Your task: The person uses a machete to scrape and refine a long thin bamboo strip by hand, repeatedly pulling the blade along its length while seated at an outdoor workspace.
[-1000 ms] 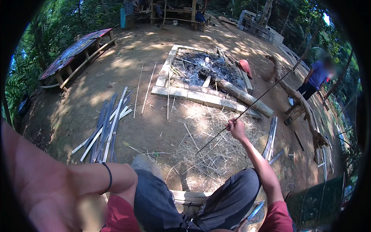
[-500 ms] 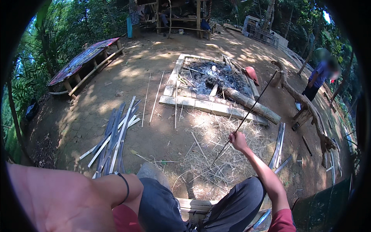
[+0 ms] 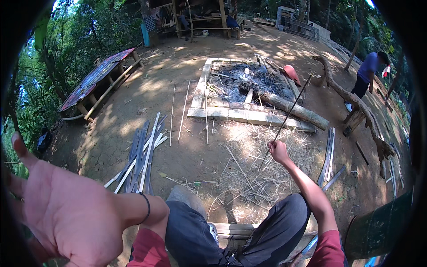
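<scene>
Right hand [image 3: 278, 152]: closed around the near end of a thin stick [image 3: 290, 112]; arm stretched out toward 1 o'clock, probably so the long stick stays clear of the knees.
Stick: slants up and away from the fist, its far tip near the red object [image 3: 292, 72] at the fire pit [image 3: 249, 86]; held at the very end, so the whole length reaches forward.
Left hand [image 3: 66, 213]: open, palm up, fingers spread, holding nothing; raised at 8 o'clock, well apart from the stick.
Straw [image 3: 262, 173]: loose heap on the ground below the right hand.
Slats [image 3: 142, 153]: bundle lying at 11 o'clock, within the left arm's reach.
Person [image 3: 367, 75]: stands at 2 o'clock beside a log [image 3: 351, 100].
</scene>
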A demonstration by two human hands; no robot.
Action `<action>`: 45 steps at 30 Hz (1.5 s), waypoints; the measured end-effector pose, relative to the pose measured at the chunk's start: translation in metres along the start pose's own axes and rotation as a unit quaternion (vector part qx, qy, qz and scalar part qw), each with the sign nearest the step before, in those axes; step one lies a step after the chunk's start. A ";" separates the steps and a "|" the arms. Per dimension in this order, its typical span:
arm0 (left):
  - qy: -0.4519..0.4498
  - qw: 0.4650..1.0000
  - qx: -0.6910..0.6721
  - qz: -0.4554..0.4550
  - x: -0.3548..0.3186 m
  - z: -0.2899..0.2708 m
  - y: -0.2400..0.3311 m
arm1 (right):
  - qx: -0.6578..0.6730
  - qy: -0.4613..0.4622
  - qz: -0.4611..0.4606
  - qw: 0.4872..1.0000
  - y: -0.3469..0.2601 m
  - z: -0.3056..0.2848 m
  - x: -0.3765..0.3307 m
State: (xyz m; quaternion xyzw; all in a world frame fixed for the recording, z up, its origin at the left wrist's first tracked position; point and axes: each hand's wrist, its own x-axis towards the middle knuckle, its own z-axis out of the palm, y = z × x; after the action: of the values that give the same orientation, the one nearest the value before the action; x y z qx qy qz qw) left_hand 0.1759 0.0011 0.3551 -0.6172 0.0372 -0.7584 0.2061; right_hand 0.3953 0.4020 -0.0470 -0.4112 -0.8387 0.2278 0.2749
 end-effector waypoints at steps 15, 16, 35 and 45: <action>-0.312 0.697 0.223 -0.606 -0.267 -0.009 -0.134 | 0.133 -0.230 -0.220 0.939 -0.139 -0.004 -0.027; -0.296 0.690 0.192 -0.632 -0.274 -0.005 -0.132 | 0.133 -0.240 -0.216 0.937 -0.138 -0.002 -0.028; -0.039 0.736 0.185 -0.650 -0.292 -0.009 -0.149 | -0.027 -0.234 -0.130 0.963 -0.068 0.004 -0.033; -0.228 0.732 0.167 -0.620 -0.320 -0.014 -0.129 | 0.213 -0.029 -0.108 0.971 -0.131 -0.105 -0.010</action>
State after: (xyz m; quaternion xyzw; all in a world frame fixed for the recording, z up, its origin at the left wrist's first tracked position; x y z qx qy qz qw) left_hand 0.1771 0.2306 0.0967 -0.6136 -0.5292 -0.5480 -0.2075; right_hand 0.3946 0.3372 0.1080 -0.2433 -0.8182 0.3816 0.3545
